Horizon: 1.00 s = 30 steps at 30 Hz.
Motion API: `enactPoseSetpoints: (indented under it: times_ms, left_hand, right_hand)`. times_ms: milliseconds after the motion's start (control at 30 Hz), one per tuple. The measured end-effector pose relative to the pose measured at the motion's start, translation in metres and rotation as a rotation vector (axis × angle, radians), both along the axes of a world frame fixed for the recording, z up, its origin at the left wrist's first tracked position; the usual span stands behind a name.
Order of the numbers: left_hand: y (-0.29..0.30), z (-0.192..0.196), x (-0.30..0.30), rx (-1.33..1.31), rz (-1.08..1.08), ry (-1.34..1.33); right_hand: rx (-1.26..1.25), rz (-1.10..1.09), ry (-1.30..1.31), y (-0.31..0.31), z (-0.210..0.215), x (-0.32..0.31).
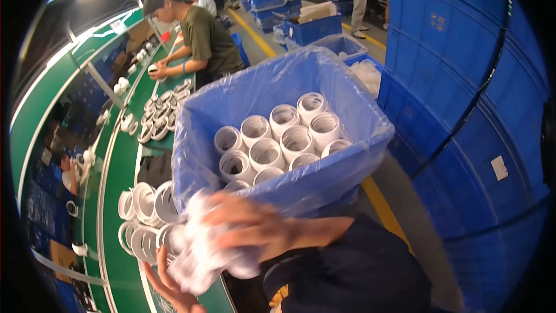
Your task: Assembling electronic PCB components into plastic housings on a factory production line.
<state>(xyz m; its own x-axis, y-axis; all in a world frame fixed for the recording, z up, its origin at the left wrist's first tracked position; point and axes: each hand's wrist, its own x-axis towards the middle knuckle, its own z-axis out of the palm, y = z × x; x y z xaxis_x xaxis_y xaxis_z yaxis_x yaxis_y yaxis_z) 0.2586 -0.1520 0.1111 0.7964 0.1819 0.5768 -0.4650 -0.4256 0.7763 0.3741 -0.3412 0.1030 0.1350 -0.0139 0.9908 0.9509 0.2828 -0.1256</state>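
One crumpled white bundle (pixel 197 249) | right hand (pixel 246 223) holding | long axis roughly near-to-far

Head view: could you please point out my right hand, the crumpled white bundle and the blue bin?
Right hand (pixel 252 224): head view, on the blurred back of the hand.
Crumpled white bundle (pixel 195 255): head view, on its lower left part.
Blue bin (pixel 246 94): head view, on its far inner wall.

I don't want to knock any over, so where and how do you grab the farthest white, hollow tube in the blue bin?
Probably pinch that white, hollow, plastic-looking tube by its round top rim, coming from above: it stands upright, open end up, with other tubes crowding its near side.
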Motion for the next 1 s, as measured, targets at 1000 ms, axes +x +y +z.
enactPoseSetpoints:
  times_ms: [1000]
  left_hand:
    - [0.027,-0.005,0.014,-0.039,0.208,0.246]
  right_hand:
    - [0.890,-0.878,-0.044,-0.330,0.144,0.115]
